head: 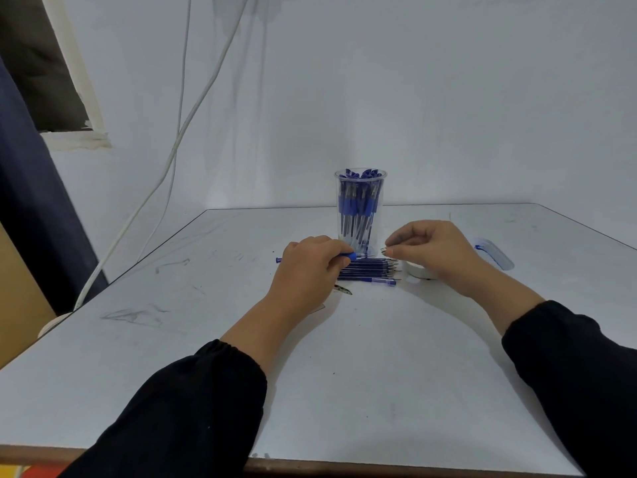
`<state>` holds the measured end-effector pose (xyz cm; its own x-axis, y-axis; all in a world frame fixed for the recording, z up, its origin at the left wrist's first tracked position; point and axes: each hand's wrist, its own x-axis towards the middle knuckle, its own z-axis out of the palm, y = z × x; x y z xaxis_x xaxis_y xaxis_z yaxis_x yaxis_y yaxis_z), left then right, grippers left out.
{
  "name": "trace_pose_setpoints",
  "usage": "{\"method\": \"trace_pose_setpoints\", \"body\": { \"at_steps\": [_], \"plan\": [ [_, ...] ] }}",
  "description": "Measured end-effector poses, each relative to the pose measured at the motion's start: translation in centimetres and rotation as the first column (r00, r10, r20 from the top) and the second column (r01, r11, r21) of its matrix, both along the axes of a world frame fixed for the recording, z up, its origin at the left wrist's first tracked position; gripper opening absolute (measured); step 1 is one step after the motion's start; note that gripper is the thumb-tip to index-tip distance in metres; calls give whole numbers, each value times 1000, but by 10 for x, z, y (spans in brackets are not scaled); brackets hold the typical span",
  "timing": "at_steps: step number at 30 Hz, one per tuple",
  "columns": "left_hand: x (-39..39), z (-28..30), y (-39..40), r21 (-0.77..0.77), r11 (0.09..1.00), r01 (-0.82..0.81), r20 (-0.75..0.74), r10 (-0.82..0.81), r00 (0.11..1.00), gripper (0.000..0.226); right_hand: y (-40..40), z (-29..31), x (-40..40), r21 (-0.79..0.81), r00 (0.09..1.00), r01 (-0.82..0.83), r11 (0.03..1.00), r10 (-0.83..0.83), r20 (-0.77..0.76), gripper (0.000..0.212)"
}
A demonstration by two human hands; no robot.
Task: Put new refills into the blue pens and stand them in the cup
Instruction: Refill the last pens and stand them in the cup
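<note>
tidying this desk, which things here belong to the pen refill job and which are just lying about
Job: clear cup of blue pens; row of refills; pen in left hand; small part pinched in right hand.

Lying about: white tape roll; clear lid; wall cables.

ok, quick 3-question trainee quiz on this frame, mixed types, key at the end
1. True or false: the clear cup already has blue pens standing in it.
2. Which of the hands grips the blue pen lying across the refills?
A. left hand
B. right hand
C. neither
3. Fill in: the loose refills lie on the table directly in ____ of the cup, on the person's side.

Key: 1 true; 2 A; 3 front
</note>
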<state>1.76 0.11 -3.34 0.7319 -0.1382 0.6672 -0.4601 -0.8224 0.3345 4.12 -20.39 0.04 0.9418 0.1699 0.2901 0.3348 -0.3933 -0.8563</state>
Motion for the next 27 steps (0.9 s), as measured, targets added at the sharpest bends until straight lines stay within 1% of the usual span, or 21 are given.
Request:
{"method": "trace_pose_setpoints", "body": {
  "at_steps": [14,21,26,27],
  "plan": [
    [-1,0,0,10,1000,-3,-6,3,1000,19,11,-7,-3,122,996,-67,990,74,-50,11],
    [0,0,-1,8,1000,14,7,-14,1000,18,15,-9,-5,118,988,-123,985,133,-77,13],
    [-1,1,-2,0,999,42,40,-41,998,16,16,-9,-6,92,987,-144,985,150,-65,3],
    [-2,1,-2,-4,999,49,49,-49,998,16,16,-10,-6,68,988,-137,988,141,-57,8]
  ]
}}
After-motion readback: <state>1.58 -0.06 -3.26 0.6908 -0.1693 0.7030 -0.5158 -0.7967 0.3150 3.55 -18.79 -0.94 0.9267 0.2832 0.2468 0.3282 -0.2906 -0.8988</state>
